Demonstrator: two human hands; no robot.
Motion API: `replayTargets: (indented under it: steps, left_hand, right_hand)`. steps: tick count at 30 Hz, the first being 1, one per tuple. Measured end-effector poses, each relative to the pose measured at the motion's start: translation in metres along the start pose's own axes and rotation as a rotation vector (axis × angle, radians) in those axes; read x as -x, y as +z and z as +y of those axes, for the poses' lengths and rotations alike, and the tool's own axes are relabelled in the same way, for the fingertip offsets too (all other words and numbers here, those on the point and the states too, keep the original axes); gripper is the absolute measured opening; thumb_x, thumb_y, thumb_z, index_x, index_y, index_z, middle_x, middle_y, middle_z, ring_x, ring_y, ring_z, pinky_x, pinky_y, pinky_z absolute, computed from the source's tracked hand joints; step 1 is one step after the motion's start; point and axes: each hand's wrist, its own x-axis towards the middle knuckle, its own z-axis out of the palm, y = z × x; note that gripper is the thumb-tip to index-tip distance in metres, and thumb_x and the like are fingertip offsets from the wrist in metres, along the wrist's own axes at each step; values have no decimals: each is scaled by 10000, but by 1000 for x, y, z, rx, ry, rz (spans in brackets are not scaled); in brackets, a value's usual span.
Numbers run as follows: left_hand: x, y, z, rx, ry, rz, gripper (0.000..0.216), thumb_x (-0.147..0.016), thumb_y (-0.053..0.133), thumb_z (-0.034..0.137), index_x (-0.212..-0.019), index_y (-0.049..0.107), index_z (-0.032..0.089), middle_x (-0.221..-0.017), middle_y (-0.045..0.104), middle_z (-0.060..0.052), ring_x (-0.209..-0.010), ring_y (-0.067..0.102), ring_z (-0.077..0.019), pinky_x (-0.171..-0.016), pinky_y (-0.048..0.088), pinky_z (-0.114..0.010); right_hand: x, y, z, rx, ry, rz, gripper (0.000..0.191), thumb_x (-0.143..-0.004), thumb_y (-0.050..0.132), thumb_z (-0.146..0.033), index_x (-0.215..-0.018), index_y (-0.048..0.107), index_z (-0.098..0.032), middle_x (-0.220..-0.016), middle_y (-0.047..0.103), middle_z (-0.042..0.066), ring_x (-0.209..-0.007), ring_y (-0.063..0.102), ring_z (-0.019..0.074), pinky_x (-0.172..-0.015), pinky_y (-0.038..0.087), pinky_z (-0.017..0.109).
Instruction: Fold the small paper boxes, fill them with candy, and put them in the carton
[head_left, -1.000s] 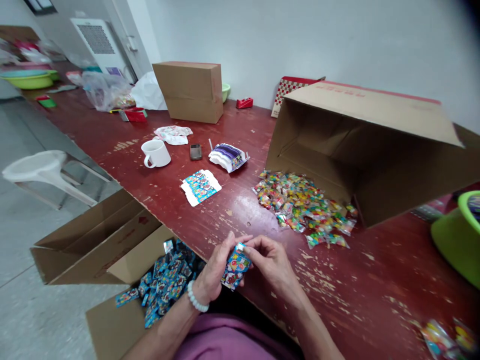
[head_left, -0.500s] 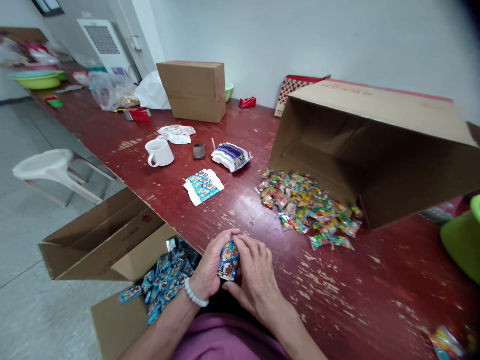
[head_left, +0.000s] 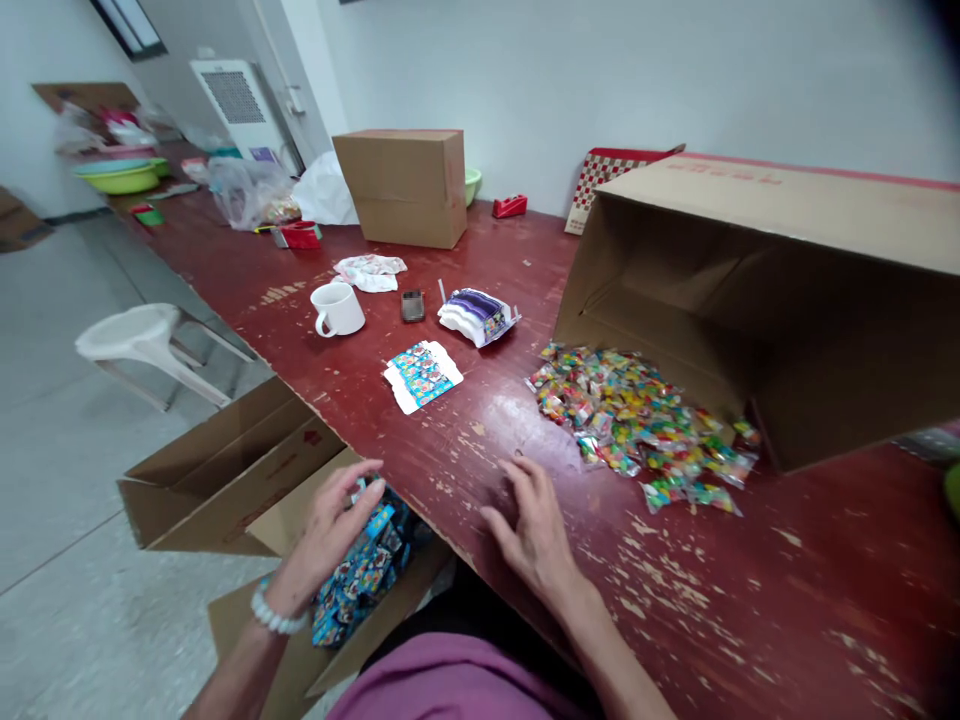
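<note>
My left hand [head_left: 324,535] hangs over an open carton [head_left: 247,500] on the floor beside the table, fingers spread, with nothing clearly held. Just under its fingertips lie several blue printed packets [head_left: 360,575] inside that carton. My right hand [head_left: 534,522] rests flat on the near edge of the red table [head_left: 750,580], fingers stretched out and empty. A heap of small colourful candy packets [head_left: 637,420] lies ahead of it, spilling from a large carton on its side [head_left: 787,290].
On the table are a flat sheet of blue packets [head_left: 422,374], a white mug [head_left: 337,308], a phone [head_left: 412,304], a purple and white packet stack [head_left: 476,315] and a closed carton [head_left: 405,185]. A white stool [head_left: 142,335] stands on the floor at left.
Both hands held one blue packet together at the table edge. Now they have parted: the left swung down over the floor carton and opened, and the right lies flat on the table.
</note>
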Motion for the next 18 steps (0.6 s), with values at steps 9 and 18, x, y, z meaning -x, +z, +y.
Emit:
replayTargets:
  steps: [9,18]
  left_hand:
    - [-146,37,25,-685,157,105,501,-894,510,476,-1299,566,185,-1277,549,-172,-1134,490,-354,-930,407,-465]
    - [-180,34,17,-620,64,63,469,-686,741,482,-1064,635,226,-1224,551,-157,-1152,461,-385,-928,376,-486]
  right_hand:
    - [5,5,30,32,-26,93,287,-904,519,-162,-1181,565,-222,-1168,558,108,-1055,553,258,-903,494,437]
    - [2,4,30,12,-10,84,240,-902,523,-155,-1122,597,-211,-1121,583,104,-1016,566,244,-880,491,408]
